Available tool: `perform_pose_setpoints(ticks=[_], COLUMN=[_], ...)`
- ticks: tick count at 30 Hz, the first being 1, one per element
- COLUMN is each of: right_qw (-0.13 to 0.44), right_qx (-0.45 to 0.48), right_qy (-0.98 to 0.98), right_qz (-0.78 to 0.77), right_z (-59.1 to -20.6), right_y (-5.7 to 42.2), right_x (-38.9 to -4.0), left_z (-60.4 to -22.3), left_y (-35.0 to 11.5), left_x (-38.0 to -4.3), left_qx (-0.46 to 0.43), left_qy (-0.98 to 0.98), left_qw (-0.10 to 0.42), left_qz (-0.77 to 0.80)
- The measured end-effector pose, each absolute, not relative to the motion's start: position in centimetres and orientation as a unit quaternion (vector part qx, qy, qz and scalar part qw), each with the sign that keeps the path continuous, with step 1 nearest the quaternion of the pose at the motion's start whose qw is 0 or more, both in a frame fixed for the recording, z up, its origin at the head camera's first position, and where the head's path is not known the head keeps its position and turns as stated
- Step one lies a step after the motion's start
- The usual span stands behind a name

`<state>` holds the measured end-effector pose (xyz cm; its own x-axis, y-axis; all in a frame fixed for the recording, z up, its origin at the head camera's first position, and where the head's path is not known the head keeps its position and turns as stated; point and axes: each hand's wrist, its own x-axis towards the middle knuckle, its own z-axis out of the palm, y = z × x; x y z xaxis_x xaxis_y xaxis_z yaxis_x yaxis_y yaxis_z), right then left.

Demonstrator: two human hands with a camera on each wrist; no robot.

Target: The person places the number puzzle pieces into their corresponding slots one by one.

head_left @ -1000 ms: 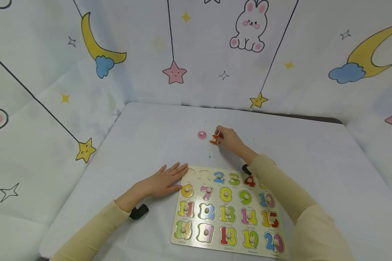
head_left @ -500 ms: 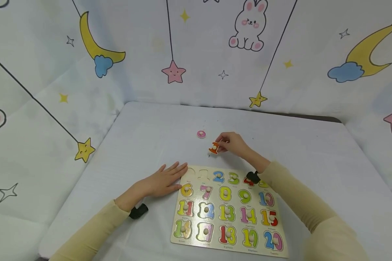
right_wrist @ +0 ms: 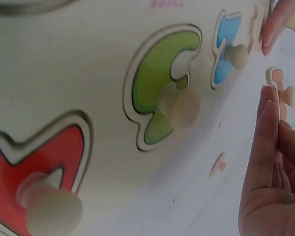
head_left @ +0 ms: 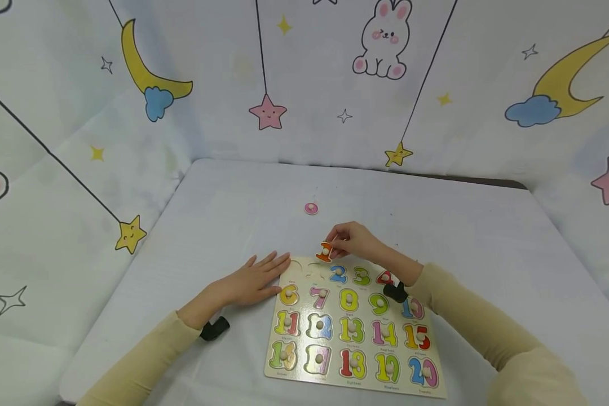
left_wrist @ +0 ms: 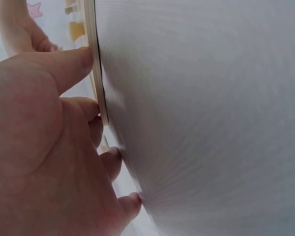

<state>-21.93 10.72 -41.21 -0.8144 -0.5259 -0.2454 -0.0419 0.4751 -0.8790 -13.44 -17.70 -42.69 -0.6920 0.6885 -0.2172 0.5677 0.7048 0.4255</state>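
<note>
My right hand (head_left: 357, 241) pinches an orange number 1 puzzle piece (head_left: 325, 252) by its edge, just over the top edge of the wooden number board (head_left: 330, 313). In the right wrist view the piece's pale knob (right_wrist: 288, 96) points away from the palm, with thumb and fingers on either side of the piece. Flat on the table, my left hand (head_left: 251, 282) has its fingers spread and touches the board's left edge. The left wrist view shows its thumb (left_wrist: 76, 66) against that edge. Two recesses at the board's top left hold no piece.
A pink 0 piece (head_left: 311, 208) lies on the white table beyond the board. Knobbed number pieces such as the blue 2 (head_left: 338, 274) and green 3 (head_left: 361, 276) sit in their recesses. A patterned cloth backdrop (head_left: 208, 84) surrounds the table's back and sides.
My right hand has lifted the orange 1 from beside the pink 0 and brought it nearer, to the board's top edge. The left hand has stayed in place.
</note>
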Motion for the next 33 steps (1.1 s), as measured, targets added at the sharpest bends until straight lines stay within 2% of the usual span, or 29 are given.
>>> perform_pose_setpoints(ticks=[25,33], right_qw=[0.276,0.245], right_qx=[-0.207,-0.219], right_qy=[0.854,0.889], right_qz=[-0.389,-0.318], right_z=[-41.4,-41.5], right_y=[7.7,7.0], right_x=[-19.5,-19.4], left_z=[-43.1,-43.0], left_y=[-17.8,-17.9], left_x=[-13.6,-13.6], left_qx=[0.342,0.342], left_qy=[0.908,0.907], left_qw=[0.187,0.188], left_qz=[0.156,0.156])
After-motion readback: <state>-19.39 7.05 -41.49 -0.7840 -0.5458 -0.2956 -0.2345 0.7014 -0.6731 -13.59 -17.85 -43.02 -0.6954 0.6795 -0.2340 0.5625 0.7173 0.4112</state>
